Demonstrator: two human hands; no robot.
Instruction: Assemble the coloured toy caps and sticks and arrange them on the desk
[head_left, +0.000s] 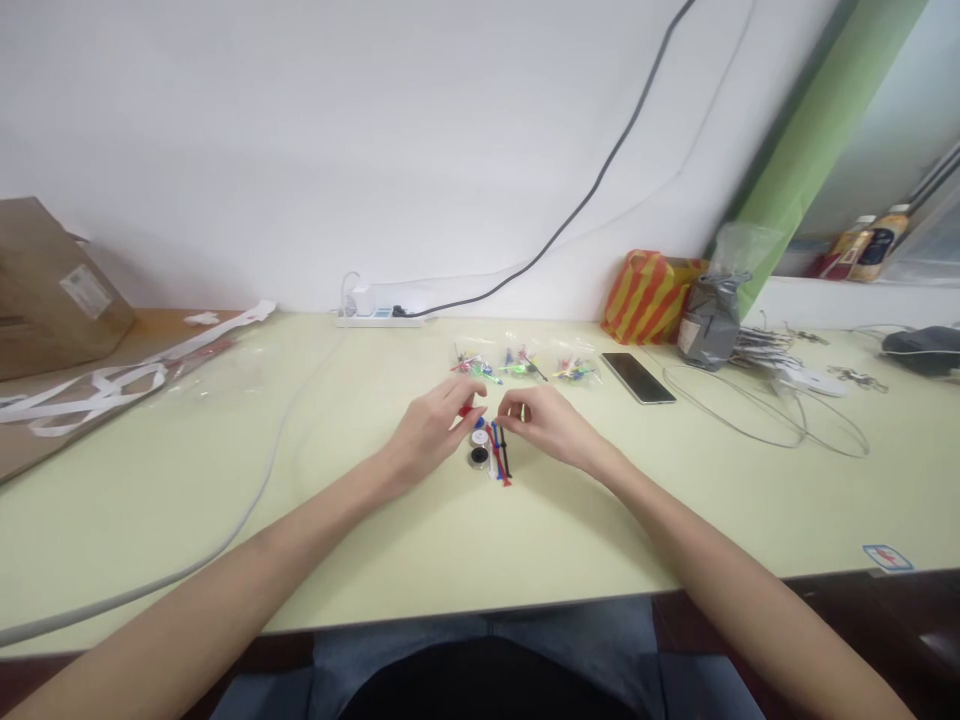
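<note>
Over the middle of the table, my left hand (424, 428) is closed, its thumb and fingers curled around a small red piece (465, 411) that is mostly hidden. Just below its fingertips is a short column of small round pieces: a blue one (479, 423), a white one (479, 437) and a black one (478, 457). Beside them lie thin plastic sticks in several colours, including a red stick (496, 463) and a black stick (505, 457). My right hand (551, 425) is pinched at the sticks' upper ends; what its fingertips hold, if anything, is too small to make out.
Behind my hands lie clear bags of colourful small parts (523, 363). A phone (637, 378), a striped bag (649, 300) and loose cables (757, 430) are to the right. Left are a cardboard box (56, 280), white straps (112, 400) and a power strip (379, 320).
</note>
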